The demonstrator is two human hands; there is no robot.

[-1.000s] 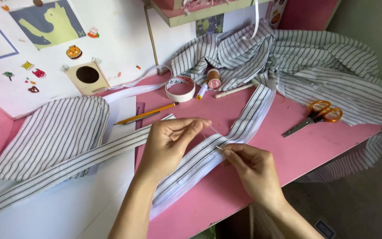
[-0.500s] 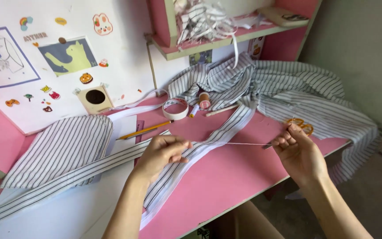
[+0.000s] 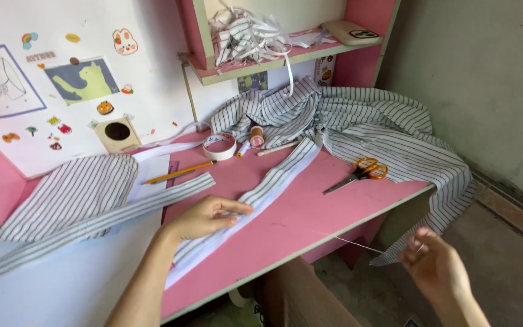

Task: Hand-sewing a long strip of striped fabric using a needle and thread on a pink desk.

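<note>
At frame centre, striped fabric strip (image 3: 255, 197) lies diagonally on pink desk (image 3: 310, 221), pinned by left hand (image 3: 204, 218) w/ fingers flat; right hand (image 3: 434, 266), lower right, pinches taut thread (image 3: 358, 244); scissors (image 3: 361, 172) & tape roll (image 3: 220, 146) behind.

View: a single head-worn camera, looking down and forward from above the near edge of the bench (image 3: 310, 224).
Facing: toward the back wall and the shelf (image 3: 286, 57) above the far edge.
Nearness: close; both forearms enter from the bottom of the frame.
Coverage: most of the bench top, its right near corner, some floor to the right.
Shared: no second view.
</note>
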